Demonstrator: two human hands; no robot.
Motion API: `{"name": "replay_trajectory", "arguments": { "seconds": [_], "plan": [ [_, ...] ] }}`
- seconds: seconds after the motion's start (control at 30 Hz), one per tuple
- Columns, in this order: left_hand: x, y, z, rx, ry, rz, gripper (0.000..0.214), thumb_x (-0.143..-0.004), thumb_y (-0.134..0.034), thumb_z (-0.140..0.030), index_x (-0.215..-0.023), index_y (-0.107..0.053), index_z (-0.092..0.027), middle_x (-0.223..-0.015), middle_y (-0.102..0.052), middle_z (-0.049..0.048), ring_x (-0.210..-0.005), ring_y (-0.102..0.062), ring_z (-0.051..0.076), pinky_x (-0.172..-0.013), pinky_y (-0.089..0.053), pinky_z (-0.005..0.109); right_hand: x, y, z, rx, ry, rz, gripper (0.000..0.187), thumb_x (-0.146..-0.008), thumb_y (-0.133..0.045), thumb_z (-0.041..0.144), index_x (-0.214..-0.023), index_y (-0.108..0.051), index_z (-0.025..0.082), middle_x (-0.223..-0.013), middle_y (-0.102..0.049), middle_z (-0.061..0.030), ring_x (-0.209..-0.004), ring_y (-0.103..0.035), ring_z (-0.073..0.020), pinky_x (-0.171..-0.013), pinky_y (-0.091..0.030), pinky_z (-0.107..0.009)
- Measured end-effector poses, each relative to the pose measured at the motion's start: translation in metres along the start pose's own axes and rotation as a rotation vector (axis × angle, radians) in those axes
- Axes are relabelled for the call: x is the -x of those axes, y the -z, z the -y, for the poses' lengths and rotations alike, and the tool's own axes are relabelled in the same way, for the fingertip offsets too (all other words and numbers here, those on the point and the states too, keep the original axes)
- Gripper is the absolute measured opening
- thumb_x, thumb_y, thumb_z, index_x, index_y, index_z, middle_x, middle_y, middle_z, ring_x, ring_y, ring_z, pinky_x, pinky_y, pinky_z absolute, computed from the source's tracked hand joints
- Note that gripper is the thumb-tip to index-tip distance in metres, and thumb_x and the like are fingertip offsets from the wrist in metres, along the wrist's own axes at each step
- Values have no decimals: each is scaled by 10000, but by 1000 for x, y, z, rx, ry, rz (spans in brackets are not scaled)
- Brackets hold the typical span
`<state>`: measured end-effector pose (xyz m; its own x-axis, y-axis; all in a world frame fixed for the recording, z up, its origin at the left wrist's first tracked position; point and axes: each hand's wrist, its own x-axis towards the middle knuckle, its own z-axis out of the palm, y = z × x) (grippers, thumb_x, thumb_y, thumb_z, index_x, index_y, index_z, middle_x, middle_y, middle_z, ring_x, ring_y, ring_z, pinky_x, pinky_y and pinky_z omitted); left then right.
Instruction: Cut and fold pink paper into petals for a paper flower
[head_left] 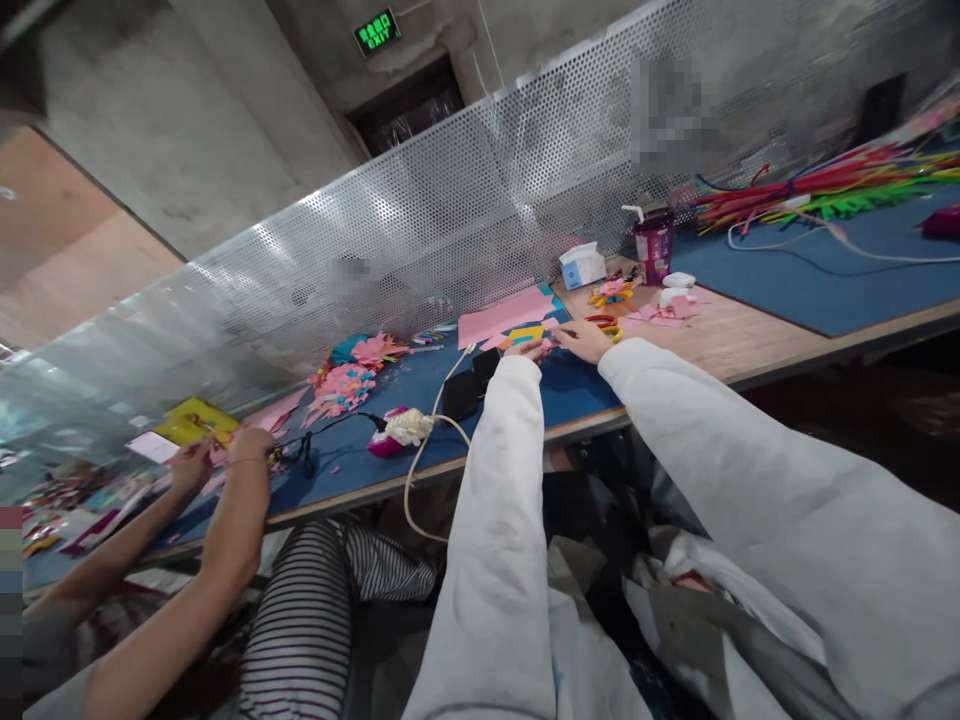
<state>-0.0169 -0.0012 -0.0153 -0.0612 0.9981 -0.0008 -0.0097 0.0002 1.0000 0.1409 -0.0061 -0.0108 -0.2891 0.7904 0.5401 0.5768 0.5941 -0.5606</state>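
Left hand (525,348) and right hand (589,341) meet at small pink paper (547,344) over blue-topped counter (576,388). Cannot tell whether either grip clasps it. Pink sheet (499,318): ten o'clock from hands. Pink-orange paper cluster (613,291): one o'clock from right hand.

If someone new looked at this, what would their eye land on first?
Probably the white sleeves reaching up from the bottom, with the left hand and right hand close together near the pink sheet. Next, likely the glowing green exit sign at the top and the perforated screen slanting behind the table. The red and green bundle stands out at right.
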Motion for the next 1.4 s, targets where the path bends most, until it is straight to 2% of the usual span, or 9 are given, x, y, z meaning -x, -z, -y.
{"name": "replay_trajectory", "arguments": {
  "seconds": [0.17, 0.37, 0.53, 0.7, 0.83, 1.03, 1.13, 1.3, 1.4],
  "plan": [
    [-2, 1, 2, -43, -17, 30, 150, -703, -641, -59, -848, -657, -95, -730, -686, 71, -769, -661, 172, -831, -478, 334, -3, -3, -6, -158, -48, 57, 218, -814, -574, 236, -934, -699, 105, -934, -681, -76, -862, -613, -178, -787, -446, -250],
    [-2, 3, 4, -40, -46, 79, 129, -701, -636, -63, -814, -654, -122, -654, -665, 26, -663, -639, 126, -745, -503, 278, -7, -8, -15, -287, -66, 53, 173, -743, -649, 239, -830, -689, 94, -793, -683, -68, -729, -611, -151, -687, -469, -235],
    [1, 1, 3, -23, -72, 108, 91, -717, -628, -60, -796, -636, -103, -657, -659, 37, -626, -627, 129, -794, -485, 351, -9, -10, -18, -383, -88, 22, 128, -687, -686, 213, -725, -661, 93, -693, -658, -42, -635, -579, -122, -613, -456, -219],
    [4, -3, 0, -104, -50, 96, 71, -694, -662, -79, -736, -606, -88, -624, -645, 41, -556, -609, 122, -773, -494, 380, -8, -10, -20, -442, -132, 82, 88, -699, -664, 177, -701, -642, 91, -576, -605, -13, -526, -522, -96, -516, -421, -201],
    [4, -3, -1, -141, -62, 59, 73, -700, -656, -90, -705, -584, -91, -568, -623, 26, -505, -583, 108, -717, -508, 359, -9, -11, -22, -441, -104, 102, 84, -728, -636, 183, -738, -654, 101, -624, -625, -24, -550, -535, -101, -519, -431, -202],
    [1, -3, 1, -183, -65, 64, 84, -679, -651, -55, -674, -584, -106, -531, -612, 5, -483, -575, 97, -674, -516, 313, -10, -13, -23, -305, 19, 86, 90, -716, -653, 202, -734, -669, 115, -732, -662, -44, -682, -575, -135, -664, -448, -241],
    [1, -3, 1, -196, -69, 70, 86, -677, -651, -56, -670, -582, -107, -530, -612, 9, -482, -575, 99, -648, -513, 302, -11, -14, -24, -301, -3, 90, 89, -720, -651, 194, -739, -674, 111, -730, -663, -52, -673, -581, -139, -646, -448, -235],
    [2, -4, 1, -205, -72, 55, 89, -666, -663, -62, -665, -583, -101, -547, -613, 28, -493, -584, 120, -692, -507, 349, -11, -14, -23, -293, -54, 96, 72, -727, -637, 157, -736, -674, 96, -682, -650, -48, -612, -566, -130, -588, -434, -221],
    [3, -4, 1, -212, -74, 61, 88, -674, -652, -56, -660, -581, -106, -552, -613, 28, -509, -592, 128, -722, -503, 369, -9, -11, -17, -252, -36, 89, 55, -732, -631, 134, -735, -670, 96, -704, -655, -48, -652, -576, -133, -621, -433, -220]
  ]
}}
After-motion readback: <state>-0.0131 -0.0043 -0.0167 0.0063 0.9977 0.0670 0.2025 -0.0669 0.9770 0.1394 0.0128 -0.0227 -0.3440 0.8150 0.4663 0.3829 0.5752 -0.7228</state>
